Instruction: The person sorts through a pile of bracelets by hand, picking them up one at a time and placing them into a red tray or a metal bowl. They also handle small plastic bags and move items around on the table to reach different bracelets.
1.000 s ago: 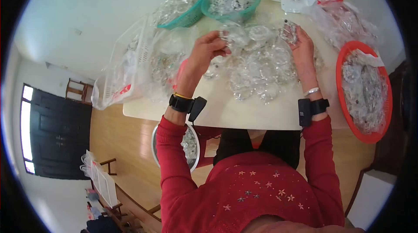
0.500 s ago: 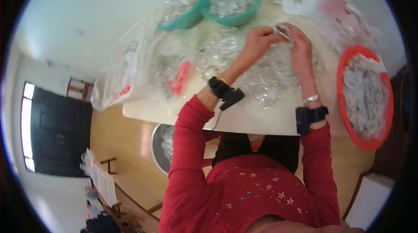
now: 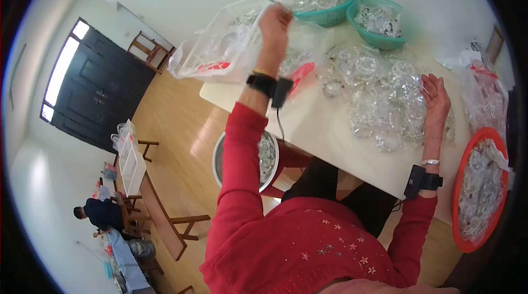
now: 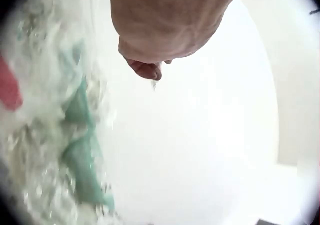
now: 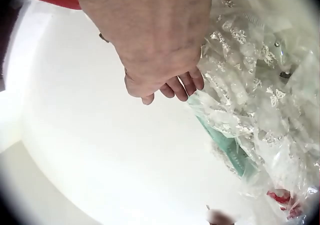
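Observation:
My left hand is raised at the far left, over the inner side of a white plastic basket. Its curled fingers pinch a small clear plastic packet, mostly hidden by the hand in the left wrist view. On the right, my right hand is held with fingers loosely extended and nothing in them. Those fingertips are at the right side of a heap of jewellery in clear plastic bags. Silvery butterfly-shaped pieces show through the plastic in the right wrist view.
Two green baskets full of bagged pieces stand at the back. An oval red basket sits at the right edge, near a plastic bag. Below the table is a metal basin. Another person is across the room.
Both hands came together over the heap around a small bagged piece. My left hand has since swung left with a packet, and the right has let go. The head view has turned left.

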A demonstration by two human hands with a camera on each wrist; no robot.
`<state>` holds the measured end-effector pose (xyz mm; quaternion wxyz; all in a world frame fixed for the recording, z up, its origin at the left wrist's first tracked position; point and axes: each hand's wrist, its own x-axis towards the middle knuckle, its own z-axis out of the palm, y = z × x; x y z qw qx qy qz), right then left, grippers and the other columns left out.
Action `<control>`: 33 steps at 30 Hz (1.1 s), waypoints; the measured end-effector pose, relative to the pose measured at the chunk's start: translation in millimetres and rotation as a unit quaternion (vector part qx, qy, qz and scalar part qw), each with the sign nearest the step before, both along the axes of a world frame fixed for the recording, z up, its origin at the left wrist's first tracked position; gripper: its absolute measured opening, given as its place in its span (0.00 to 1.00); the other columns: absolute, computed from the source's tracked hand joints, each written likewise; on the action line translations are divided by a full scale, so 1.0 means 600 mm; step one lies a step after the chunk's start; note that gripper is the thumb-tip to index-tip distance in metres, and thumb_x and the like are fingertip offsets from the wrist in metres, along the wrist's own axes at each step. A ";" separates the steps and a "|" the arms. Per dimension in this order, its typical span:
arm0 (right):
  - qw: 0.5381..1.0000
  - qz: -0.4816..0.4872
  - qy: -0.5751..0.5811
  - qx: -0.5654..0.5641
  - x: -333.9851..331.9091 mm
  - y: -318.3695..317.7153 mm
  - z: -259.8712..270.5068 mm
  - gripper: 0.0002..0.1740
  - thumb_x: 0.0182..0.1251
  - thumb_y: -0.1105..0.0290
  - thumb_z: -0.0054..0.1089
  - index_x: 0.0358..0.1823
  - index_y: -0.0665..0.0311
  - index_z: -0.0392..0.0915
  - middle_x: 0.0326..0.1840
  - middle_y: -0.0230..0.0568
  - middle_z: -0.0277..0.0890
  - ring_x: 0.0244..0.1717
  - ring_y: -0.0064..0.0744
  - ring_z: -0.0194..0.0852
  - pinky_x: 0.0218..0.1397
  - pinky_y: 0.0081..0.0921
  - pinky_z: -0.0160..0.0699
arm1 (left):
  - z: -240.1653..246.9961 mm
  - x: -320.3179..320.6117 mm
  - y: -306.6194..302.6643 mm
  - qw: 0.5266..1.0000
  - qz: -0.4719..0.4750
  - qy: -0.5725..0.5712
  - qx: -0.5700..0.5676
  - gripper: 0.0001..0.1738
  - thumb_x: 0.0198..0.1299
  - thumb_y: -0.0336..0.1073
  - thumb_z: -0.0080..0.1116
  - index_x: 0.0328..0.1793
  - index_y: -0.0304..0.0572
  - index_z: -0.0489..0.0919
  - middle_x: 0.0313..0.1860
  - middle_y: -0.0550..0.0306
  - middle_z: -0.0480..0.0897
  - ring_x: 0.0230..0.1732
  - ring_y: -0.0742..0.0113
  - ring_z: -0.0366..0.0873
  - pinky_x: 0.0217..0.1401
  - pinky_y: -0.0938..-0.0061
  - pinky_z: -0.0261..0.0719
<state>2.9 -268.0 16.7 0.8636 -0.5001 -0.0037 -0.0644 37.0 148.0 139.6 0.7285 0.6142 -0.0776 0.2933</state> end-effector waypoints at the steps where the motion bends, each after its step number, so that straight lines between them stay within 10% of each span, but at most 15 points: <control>1: 1.000 -0.001 0.003 0.004 0.001 -0.001 -0.003 0.27 0.69 0.53 0.47 0.56 0.72 0.68 0.52 0.50 0.75 0.55 0.36 0.72 0.56 0.30 0.71 | -0.003 -0.005 0.020 1.000 0.005 -0.001 -0.002 0.04 0.57 0.31 0.53 0.34 0.39 0.76 0.23 0.59 0.76 0.22 0.71 0.71 0.26 0.77 0.70; 5: 1.000 -0.007 0.002 0.015 0.010 0.004 -0.006 0.27 0.68 0.54 0.48 0.55 0.72 0.68 0.51 0.50 0.75 0.53 0.35 0.74 0.54 0.28 0.72 | 0.020 -0.048 0.006 0.982 0.054 0.063 -0.171 0.05 0.56 0.28 0.53 0.37 0.36 0.76 0.27 0.57 0.79 0.24 0.73 0.72 0.29 0.79 0.72; 17: 1.000 -0.017 0.007 0.007 0.005 -0.001 -0.009 0.23 0.67 0.59 0.52 0.51 0.74 0.71 0.47 0.49 0.76 0.49 0.34 0.76 0.51 0.28 0.75 | -0.154 -0.136 -0.087 0.943 -0.109 0.237 0.205 0.12 0.55 0.28 0.54 0.46 0.32 0.76 0.33 0.55 0.81 0.29 0.74 0.76 0.33 0.80 0.74; 33: 0.999 -0.032 0.009 -0.021 0.004 0.002 -0.015 0.19 0.65 0.62 0.54 0.47 0.73 0.74 0.42 0.45 0.78 0.40 0.32 0.77 0.46 0.26 0.77 | -0.206 0.082 -0.134 0.853 0.146 0.196 0.462 0.23 0.46 0.35 0.60 0.49 0.28 0.76 0.40 0.43 0.80 0.45 0.54 0.78 0.45 0.68 0.74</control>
